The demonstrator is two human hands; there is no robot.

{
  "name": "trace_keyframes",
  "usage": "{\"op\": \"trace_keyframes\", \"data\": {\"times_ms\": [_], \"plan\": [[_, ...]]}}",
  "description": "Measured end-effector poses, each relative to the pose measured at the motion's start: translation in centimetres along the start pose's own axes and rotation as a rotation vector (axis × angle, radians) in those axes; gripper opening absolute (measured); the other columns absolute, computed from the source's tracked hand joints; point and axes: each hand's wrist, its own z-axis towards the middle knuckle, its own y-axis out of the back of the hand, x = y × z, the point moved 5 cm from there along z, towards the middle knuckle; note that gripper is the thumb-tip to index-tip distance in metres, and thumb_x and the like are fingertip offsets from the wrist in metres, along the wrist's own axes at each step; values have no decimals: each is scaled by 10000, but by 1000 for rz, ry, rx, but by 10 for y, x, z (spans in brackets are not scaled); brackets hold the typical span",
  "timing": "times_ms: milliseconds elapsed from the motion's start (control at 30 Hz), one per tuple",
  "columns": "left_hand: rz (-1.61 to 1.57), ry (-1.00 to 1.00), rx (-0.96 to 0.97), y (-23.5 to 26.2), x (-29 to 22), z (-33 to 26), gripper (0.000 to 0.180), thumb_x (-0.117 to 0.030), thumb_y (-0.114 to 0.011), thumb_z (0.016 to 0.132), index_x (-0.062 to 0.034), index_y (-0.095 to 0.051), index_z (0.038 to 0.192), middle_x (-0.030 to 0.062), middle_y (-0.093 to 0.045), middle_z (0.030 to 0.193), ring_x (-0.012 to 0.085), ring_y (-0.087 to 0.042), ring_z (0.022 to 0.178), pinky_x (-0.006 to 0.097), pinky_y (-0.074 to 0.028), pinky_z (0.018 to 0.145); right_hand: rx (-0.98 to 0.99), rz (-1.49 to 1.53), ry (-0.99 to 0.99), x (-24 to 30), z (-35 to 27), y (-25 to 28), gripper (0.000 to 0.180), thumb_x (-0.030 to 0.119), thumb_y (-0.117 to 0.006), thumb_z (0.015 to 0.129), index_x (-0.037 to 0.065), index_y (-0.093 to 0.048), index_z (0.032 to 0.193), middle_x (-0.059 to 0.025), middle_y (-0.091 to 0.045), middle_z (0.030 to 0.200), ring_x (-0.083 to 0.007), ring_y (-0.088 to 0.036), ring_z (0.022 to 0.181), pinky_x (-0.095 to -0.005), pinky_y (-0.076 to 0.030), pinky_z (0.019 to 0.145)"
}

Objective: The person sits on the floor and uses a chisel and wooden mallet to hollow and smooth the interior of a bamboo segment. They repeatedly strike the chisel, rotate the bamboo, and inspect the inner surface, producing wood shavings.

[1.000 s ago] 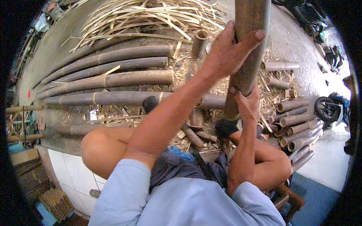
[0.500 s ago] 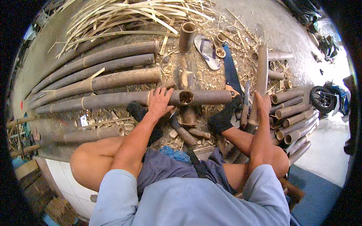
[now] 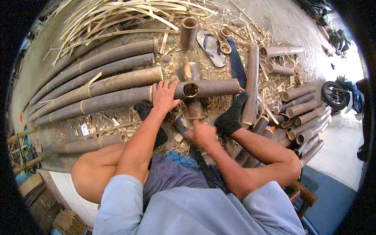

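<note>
A long dark bamboo pole (image 3: 113,100) lies crosswise in front of me, with a round opening (image 3: 190,89) facing up near its right part. My left hand (image 3: 164,95) rests on this pole just left of the opening, fingers spread. Beneath the opening, a short bamboo piece (image 3: 194,109) runs toward me. My right hand (image 3: 202,134), smeared by motion, is over a dark tool (image 3: 180,124) between my feet; its fingers look curled, but their grip is unclear. A smooth bamboo length (image 3: 251,84) lies right of my right foot, apart from both hands.
More bamboo poles (image 3: 98,62) lie at the left, below a heap of pale strips (image 3: 117,19). An upright bamboo tube (image 3: 188,34), a sandal (image 3: 211,47) and a blue saw blade (image 3: 237,64) lie beyond. Cut tubes (image 3: 309,117) are stacked right, near a wheel (image 3: 335,95).
My right hand has let go of the smooth bamboo length, which now lies on the right, and has moved left to the dark tool. My left hand remains on the pole.
</note>
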Motion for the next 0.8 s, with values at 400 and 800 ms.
{"op": "trace_keyframes", "data": {"times_ms": [400, 800], "plan": [[20, 29, 42, 1, 1, 0, 873, -414, -882, 704, -215, -469, 1448, 102, -533, 1329, 319, -482, 1282, 552, -337, 1098, 107, 292, -96, 23, -35, -32, 570, 299, -670, 891, -6, -484, 1336, -244, -608, 1109, -371, -647, 987, -439, -544, 849], [-164, -145, 75, 2, -11, 6, 822, -635, -779, 718, -41, -605, 1258, 186, -633, 1244, 347, -567, 1215, 480, -430, 1040, -230, 1294, -273, -9, -4, 43, 311, 153, -586, 932, 17, -520, 1204, -61, -630, 869, -175, -629, 657, -324, -520, 618]]}}
